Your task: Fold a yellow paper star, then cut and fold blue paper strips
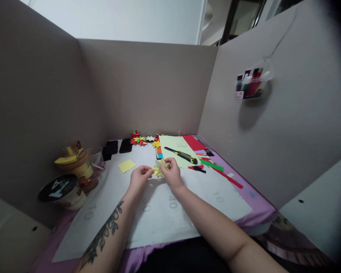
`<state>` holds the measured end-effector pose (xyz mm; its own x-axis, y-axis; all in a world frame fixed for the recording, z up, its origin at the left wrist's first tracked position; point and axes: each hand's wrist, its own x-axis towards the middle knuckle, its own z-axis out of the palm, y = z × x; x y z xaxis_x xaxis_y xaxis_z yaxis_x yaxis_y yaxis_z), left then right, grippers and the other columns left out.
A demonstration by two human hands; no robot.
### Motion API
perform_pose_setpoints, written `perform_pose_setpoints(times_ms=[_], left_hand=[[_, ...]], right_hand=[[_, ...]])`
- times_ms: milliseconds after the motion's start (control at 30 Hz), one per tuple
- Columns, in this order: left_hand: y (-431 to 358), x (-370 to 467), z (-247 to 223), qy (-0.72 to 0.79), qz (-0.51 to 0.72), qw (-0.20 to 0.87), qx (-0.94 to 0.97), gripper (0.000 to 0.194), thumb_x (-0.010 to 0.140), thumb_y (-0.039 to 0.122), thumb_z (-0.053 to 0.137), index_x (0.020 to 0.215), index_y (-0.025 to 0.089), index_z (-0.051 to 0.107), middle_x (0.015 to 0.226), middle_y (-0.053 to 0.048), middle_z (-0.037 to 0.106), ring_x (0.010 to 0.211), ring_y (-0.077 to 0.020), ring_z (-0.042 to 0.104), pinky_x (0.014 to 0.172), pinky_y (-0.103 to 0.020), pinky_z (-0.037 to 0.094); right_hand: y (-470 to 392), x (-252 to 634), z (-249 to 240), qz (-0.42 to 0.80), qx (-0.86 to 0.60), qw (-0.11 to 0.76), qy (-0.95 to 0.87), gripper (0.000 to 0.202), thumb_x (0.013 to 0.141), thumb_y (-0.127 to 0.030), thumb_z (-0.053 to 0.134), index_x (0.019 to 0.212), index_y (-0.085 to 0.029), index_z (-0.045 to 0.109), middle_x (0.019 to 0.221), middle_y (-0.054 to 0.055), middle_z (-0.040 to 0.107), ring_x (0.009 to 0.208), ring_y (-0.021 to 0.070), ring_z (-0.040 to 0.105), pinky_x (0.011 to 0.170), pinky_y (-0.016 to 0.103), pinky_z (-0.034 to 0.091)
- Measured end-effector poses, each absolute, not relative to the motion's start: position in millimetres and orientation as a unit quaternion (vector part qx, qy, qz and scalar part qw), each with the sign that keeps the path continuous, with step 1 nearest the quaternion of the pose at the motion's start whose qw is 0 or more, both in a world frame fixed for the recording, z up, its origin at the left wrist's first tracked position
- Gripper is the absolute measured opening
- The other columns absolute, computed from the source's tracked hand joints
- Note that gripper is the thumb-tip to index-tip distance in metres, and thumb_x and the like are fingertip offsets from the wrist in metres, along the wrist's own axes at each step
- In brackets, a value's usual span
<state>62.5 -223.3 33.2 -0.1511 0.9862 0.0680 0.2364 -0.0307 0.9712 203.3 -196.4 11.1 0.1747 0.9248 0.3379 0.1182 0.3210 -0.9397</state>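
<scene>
Between my two hands is a pale yellow folded paper star (pixel 158 171), held just above the white sheet. The fingers of my left hand (pixel 140 177) pinch its left point. My right hand (pixel 172 173) grips its right side, with the fingers covering part of it. Left of the star lies a yellow square of paper (pixel 127 165). Behind my right hand, a black and yellow utility knife (pixel 183 155) rests on a pale green sheet (pixel 173 146).
Finished paper stars (pixel 139 140) sit at the back beside a black phone (pixel 125 145). Coloured strips (pixel 213 165) and red paper (pixel 193 142) lie at right. Tubs (pixel 63 191) stand at left. Grey panels (pixel 147 87) enclose the table.
</scene>
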Motion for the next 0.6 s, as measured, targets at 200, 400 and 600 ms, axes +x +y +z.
perform_pose_setpoints(times_ms=[200,400,600], left_hand=[[-220.7,59.5,30.4,0.594,0.488,0.352,0.534,0.023,0.066,0.038,0.064,0.073,0.016,0.063,0.057,0.000,0.061,0.052,-0.0126,0.053,0.046,-0.021,0.035],[-221.1,59.3,33.0,0.601,0.491,0.344,0.529,0.023,0.065,0.037,0.064,0.073,0.016,0.064,0.059,-0.001,0.062,0.054,-0.0135,0.055,0.047,-0.022,0.036],[-221.5,60.6,34.4,0.597,0.502,0.329,0.533,0.020,0.064,0.035,0.064,0.072,0.017,0.064,0.061,-0.002,0.064,0.058,-0.0148,0.058,0.051,-0.023,0.040]], right_hand=[[-195.1,206.0,8.9,0.317,-0.476,0.596,-0.564,0.023,0.070,-0.027,0.057,0.092,-0.023,0.051,0.078,-0.002,0.054,0.062,0.0129,0.049,0.059,0.024,0.042],[-195.8,206.4,9.5,0.333,-0.469,0.591,-0.565,0.024,0.070,-0.028,0.057,0.092,-0.023,0.050,0.081,-0.002,0.055,0.063,0.0129,0.050,0.060,0.024,0.043],[-195.5,202.0,5.0,0.415,-0.430,0.578,-0.556,0.029,0.069,-0.029,0.060,0.095,-0.023,0.048,0.066,-0.006,0.052,0.056,0.0116,0.052,0.053,0.023,0.044]])
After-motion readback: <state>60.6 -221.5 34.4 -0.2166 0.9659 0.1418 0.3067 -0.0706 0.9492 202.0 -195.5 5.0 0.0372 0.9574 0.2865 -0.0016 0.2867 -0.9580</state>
